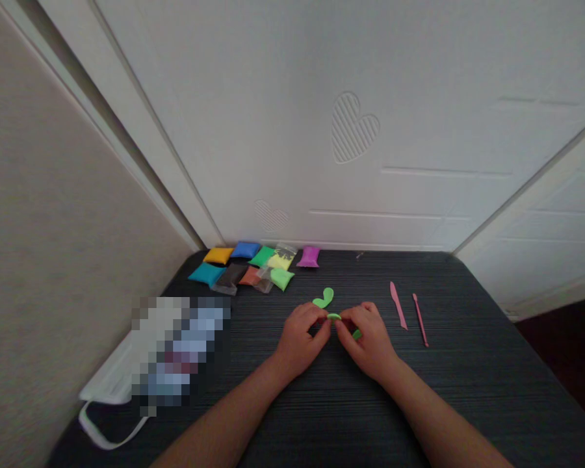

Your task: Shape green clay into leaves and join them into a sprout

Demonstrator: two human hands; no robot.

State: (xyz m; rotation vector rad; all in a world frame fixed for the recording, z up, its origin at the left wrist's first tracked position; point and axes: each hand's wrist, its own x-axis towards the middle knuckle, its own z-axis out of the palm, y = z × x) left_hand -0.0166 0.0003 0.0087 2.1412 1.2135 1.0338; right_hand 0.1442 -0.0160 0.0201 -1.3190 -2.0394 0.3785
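Observation:
Between the fingertips of both hands is a small flattened piece of light green modelling clay [334,316]. My left hand [303,337] pinches its left end, and my right hand [366,338] pinches its right end. Just beyond the fingers, a curved light green clay piece [327,298] lies on the dark table, its lower end close to my left fingers. Another bit of green clay [356,334] shows by my right palm, partly hidden by the fingers; whether it is held or lies on the table I cannot tell.
A pink plastic knife [398,305] and a thin pink modelling stick [420,320] lie to the right on the dark table [448,403]. Several coloured clay packets [207,273] sit at the back left, with a purple packet [309,256] beside them. A white strapped item [110,380], partly blurred, lies left.

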